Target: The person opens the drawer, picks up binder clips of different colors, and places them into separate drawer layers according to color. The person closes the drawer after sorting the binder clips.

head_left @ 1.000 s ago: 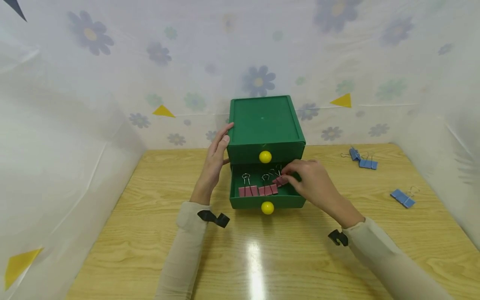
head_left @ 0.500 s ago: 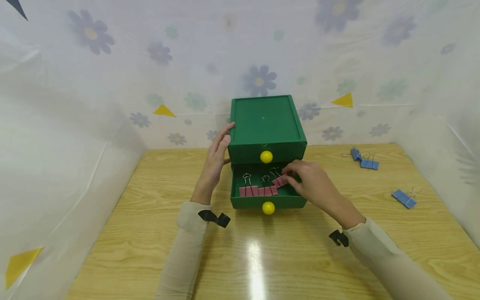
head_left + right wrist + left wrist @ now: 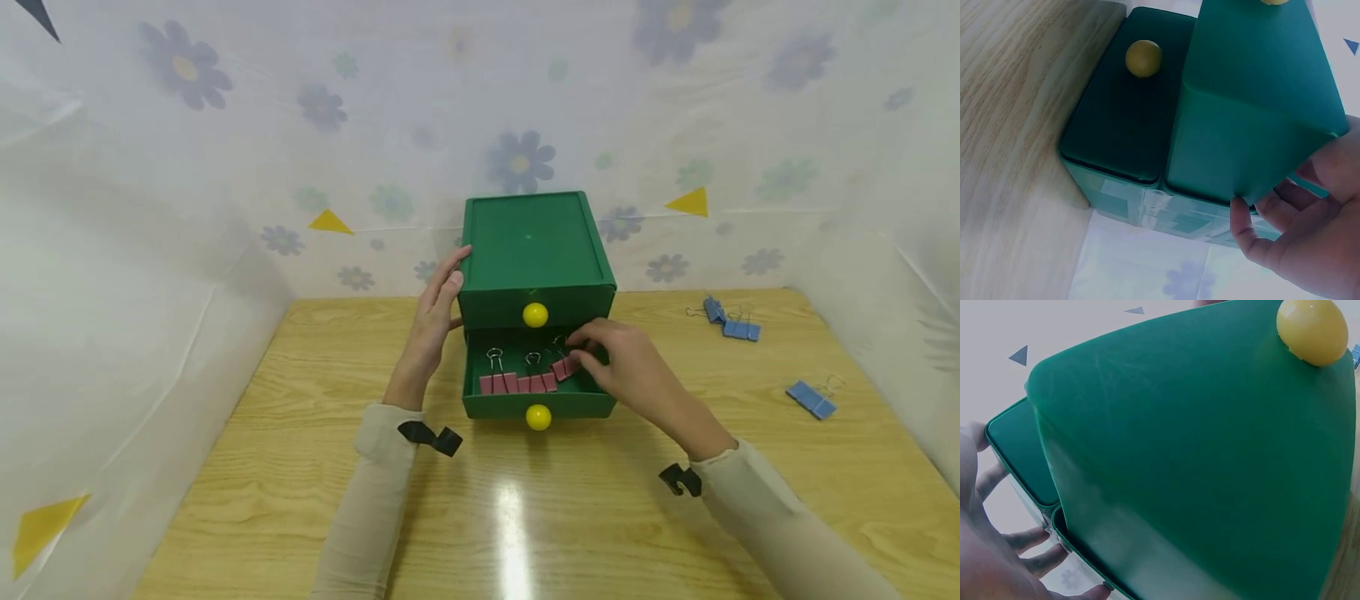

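Note:
A green drawer cabinet [image 3: 532,237] stands on the table with a drawer [image 3: 491,407] pulled out beneath its top one. Two pink binder clips [image 3: 498,383] stand side by side at the left front of that drawer, wire handles up. My right hand [image 3: 628,358] reaches in at the right and pinches another pink binder clip [image 3: 562,369], which is tilted; the hand covers part of it. My left hand [image 3: 431,321] rests against the cabinet's left side, fingers extended along it in the left wrist view. The drawer walls hide the clips from both wrist cameras.
Yellow round knobs [image 3: 535,315] sit on the drawer fronts. Another closed drawer [image 3: 1116,119] shows below the open one in the right wrist view. Several blue binder clips [image 3: 811,399] lie on the table to the right. A flowered sheet [image 3: 405,125] hangs behind.
The pinched pink clip has shifted slightly right and turned a little with my right fingers. My left hand and the open drawer keep their places.

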Tool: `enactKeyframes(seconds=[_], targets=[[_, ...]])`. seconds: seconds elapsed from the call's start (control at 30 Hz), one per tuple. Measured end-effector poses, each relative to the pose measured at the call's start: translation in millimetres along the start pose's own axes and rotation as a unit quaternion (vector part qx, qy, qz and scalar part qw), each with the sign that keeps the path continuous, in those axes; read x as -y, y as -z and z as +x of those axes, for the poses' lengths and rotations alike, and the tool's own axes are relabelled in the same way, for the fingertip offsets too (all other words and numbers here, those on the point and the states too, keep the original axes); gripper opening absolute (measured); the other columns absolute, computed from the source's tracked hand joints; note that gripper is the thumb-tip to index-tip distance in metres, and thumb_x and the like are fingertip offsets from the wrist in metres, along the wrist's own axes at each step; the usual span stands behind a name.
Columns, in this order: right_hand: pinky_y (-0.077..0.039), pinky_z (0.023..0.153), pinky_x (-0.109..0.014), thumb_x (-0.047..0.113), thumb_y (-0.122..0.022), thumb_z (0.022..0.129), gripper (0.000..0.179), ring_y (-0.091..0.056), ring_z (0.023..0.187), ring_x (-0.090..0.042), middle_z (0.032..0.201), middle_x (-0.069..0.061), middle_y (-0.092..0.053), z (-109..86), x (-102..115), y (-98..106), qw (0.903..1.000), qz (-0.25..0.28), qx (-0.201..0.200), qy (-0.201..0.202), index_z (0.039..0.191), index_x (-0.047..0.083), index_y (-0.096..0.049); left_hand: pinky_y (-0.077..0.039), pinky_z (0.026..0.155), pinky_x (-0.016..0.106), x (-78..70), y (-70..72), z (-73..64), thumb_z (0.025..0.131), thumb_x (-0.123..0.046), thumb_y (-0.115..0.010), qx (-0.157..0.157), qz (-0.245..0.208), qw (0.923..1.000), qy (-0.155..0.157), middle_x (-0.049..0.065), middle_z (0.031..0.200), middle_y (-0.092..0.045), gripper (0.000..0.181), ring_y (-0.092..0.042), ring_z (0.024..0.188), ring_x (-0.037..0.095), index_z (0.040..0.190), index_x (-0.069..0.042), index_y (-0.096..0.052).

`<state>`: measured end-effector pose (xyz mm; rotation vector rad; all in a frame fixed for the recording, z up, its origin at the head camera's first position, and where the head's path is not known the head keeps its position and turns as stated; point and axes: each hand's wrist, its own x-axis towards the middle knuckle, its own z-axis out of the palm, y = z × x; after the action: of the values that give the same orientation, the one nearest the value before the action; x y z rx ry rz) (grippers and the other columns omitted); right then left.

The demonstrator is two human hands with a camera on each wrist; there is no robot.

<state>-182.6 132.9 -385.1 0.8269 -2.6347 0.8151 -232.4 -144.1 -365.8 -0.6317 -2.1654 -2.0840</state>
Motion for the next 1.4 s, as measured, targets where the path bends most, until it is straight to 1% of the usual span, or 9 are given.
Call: enactKeyframes(seconds=[0.23, 0.33, 0.47, 0.63, 0.93, 1.03, 1.2, 1.27, 1.4], targets=[[-0.047, 0.059, -0.028, 0.013, -0.067, 0.089, 0.015, -0.055, 0.073, -0.005, 0.099, 0.007, -0.066, -9.0, 8.5, 13.5, 0.9977, 0.044, -0.052, 0.005, 0.104, 0.016, -0.068, -0.034, 0.093, 0.066, -9.3, -3.1, -0.2, 0.104, -0.032, -0.035, 0.003, 0.004, 1.0000, -0.001, -0.007, 0.155, -0.019, 0.045, -0.023, 0.138, 0.024, 0.148, -0.023, -0.034], [-0.047, 0.060, -0.025, 0.011, -0.069, 0.087, 0.019, -0.057, 0.077, -0.002, 0.098, 0.008, -0.066, -12.3, 15.1, 18.9, 0.9956, 0.066, -0.064, 0.016, 0.103, 0.021, -0.067, -0.033, 0.093, 0.066, -9.4, -2.6, 0.8, 0.104, -0.032, -0.034, 0.003, 0.002, 1.0000, -0.003, -0.008, 0.155, -0.019, 0.045, -0.024, 0.138, 0.025, 0.148, -0.023, -0.034], [-0.048, 0.061, -0.023, 0.011, -0.070, 0.086, 0.023, -0.058, 0.082, 0.001, 0.097, 0.010, -0.066, -18.6, 22.9, 21.2, 0.9938, 0.081, -0.071, 0.027, 0.104, 0.025, -0.066, -0.032, 0.093, 0.067, -8.3, -2.0, 0.2, 0.104, -0.031, -0.034, 0.002, 0.003, 1.0000, -0.001, -0.009, 0.155, -0.019, 0.045, -0.022, 0.139, 0.025, 0.148, -0.023, -0.033], [-0.048, 0.060, -0.025, 0.016, -0.068, 0.088, 0.022, -0.058, 0.078, 0.000, 0.097, 0.012, -0.065, -28.2, 34.4, 20.7, 0.9917, 0.105, -0.070, 0.025, 0.106, 0.029, -0.066, -0.033, 0.093, 0.066, -6.4, -1.2, -1.3, 0.104, -0.031, -0.034, -0.005, 0.007, 1.0000, 0.003, -0.010, 0.154, -0.019, 0.045, -0.022, 0.139, 0.024, 0.148, -0.025, -0.034], [-0.049, 0.062, -0.021, 0.014, -0.069, 0.087, 0.020, -0.058, 0.075, 0.000, 0.093, 0.015, -0.064, -47.9, 52.2, 13.0, 0.9873, 0.137, -0.077, 0.025, 0.102, 0.027, -0.065, -0.033, 0.094, 0.066, -7.3, -2.8, -0.4, 0.104, -0.032, -0.034, -0.002, 0.009, 1.0000, 0.002, -0.011, 0.154, -0.020, 0.045, -0.023, 0.139, 0.024, 0.148, -0.025, -0.034], [-0.050, 0.064, -0.022, 0.015, -0.069, 0.087, 0.017, -0.059, 0.076, -0.001, 0.093, 0.014, -0.065, -52.6, 53.8, 7.2, 0.9867, 0.146, -0.068, 0.023, 0.102, 0.023, -0.066, -0.033, 0.094, 0.065, -7.8, -3.2, -0.3, 0.104, -0.032, -0.034, -0.001, 0.010, 0.9999, 0.005, -0.011, 0.154, -0.020, 0.045, -0.023, 0.139, 0.024, 0.148, -0.025, -0.033], [-0.050, 0.061, -0.023, 0.019, -0.067, 0.089, 0.015, -0.060, 0.074, -0.002, 0.090, 0.014, -0.066, -58.3, 53.0, -5.5, 0.9874, 0.154, -0.036, 0.007, 0.104, 0.019, -0.067, -0.033, 0.094, 0.066, -5.8, -3.0, 0.0, 0.104, -0.033, -0.034, -0.003, 0.010, 0.9999, 0.011, -0.011, 0.154, -0.020, 0.045, -0.023, 0.139, 0.024, 0.148, -0.025, -0.034], [-0.051, 0.061, -0.023, 0.022, -0.067, 0.090, 0.016, -0.061, 0.074, -0.002, 0.090, 0.014, -0.066, -59.7, 52.9, -10.5, 0.9881, 0.152, -0.022, -0.006, 0.106, 0.020, -0.066, -0.033, 0.093, 0.066, -1.3, -2.0, 1.2, 0.104, -0.033, -0.034, -0.003, 0.009, 0.9999, 0.009, -0.010, 0.155, -0.019, 0.045, -0.022, 0.139, 0.024, 0.148, -0.027, -0.034], [-0.052, 0.063, -0.023, 0.021, -0.067, 0.089, 0.022, -0.061, 0.076, -0.001, 0.097, 0.015, -0.066, -60.9, 53.1, -17.8, 0.9874, 0.152, 0.022, -0.039, 0.111, 0.025, -0.065, -0.033, 0.093, 0.067, 13.6, 1.5, 4.6, 0.102, -0.042, -0.035, -0.008, 0.009, 0.9999, 0.004, -0.014, 0.154, -0.019, 0.044, -0.021, 0.139, 0.021, 0.146, -0.035, -0.036]])
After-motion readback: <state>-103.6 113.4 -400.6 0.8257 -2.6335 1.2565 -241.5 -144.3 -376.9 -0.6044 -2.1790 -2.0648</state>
